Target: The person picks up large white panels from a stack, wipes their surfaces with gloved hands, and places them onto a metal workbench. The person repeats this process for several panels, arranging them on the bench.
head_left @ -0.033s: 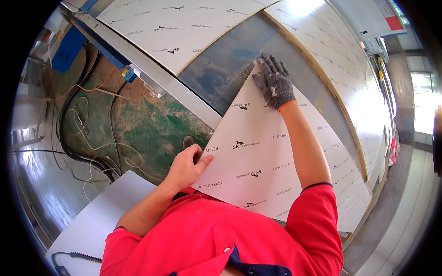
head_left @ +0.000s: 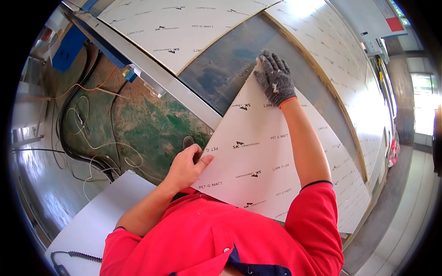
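A white board (head_left: 244, 158) with a printed protective film lies tilted in front of me, its near edge close to my red shirt. My bare left hand (head_left: 186, 168) grips its left edge, thumb on top and fingers hidden underneath. On the board's far corner rests my right hand (head_left: 277, 83), in a grey knitted glove with an orange cuff. Its fingers are stretched out and lie over the corner and the dark metal table (head_left: 225, 60) beyond.
More film-covered panels (head_left: 161, 27) lie on the table at the far left and along the right (head_left: 340, 55). A metal rail (head_left: 152, 69) edges the table. Black hoses (head_left: 62, 124) and thin cables cross the green floor. A pale panel (head_left: 101, 207) stands at lower left.
My right hand has shifted very slightly at the board's far corner, the thumb side turning a little. My left hand and the board look the same.
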`<state>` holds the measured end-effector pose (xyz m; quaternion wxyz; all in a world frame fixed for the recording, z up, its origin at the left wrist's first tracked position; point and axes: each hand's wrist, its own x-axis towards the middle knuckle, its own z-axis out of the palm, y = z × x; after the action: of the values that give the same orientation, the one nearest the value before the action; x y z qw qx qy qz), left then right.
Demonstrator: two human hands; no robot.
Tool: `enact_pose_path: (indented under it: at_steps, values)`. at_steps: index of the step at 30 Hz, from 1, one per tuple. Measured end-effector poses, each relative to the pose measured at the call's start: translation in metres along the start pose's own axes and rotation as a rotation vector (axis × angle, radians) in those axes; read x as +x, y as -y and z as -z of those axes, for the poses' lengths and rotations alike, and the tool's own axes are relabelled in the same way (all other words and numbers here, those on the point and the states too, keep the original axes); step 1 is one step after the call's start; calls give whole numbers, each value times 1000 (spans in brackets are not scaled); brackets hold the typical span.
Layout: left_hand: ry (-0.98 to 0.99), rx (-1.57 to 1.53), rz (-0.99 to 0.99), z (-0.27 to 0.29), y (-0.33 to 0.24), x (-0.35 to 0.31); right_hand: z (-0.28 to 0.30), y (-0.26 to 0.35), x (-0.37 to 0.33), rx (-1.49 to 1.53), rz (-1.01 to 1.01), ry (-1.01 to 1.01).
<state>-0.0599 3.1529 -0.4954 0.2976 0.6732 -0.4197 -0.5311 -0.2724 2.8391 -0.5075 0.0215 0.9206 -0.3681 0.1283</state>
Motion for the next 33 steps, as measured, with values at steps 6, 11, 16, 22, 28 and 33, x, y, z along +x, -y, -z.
enact_pose_path:
  at_steps: [6, 11, 16, 22, 28, 33]
  values:
    - [-14, -67, 9, -1, 7, 1, -2, -6, 3, -25, 98, 8]
    - [-63, -54, -7, -5, 10, 0, 9, 16, -7, 24, 215, 80]
    - [-86, -52, -2, -4, 2, -3, 26, 56, -31, 176, 329, 210]
    - [-62, -74, 2, -4, 1, -4, 14, -6, 11, -289, 286, 130]
    - [-84, -102, 39, -5, 5, -3, 26, 30, -13, -12, 344, 154]
    - [-86, -70, -11, -7, 0, -5, 20, -38, 17, -401, 164, 80]
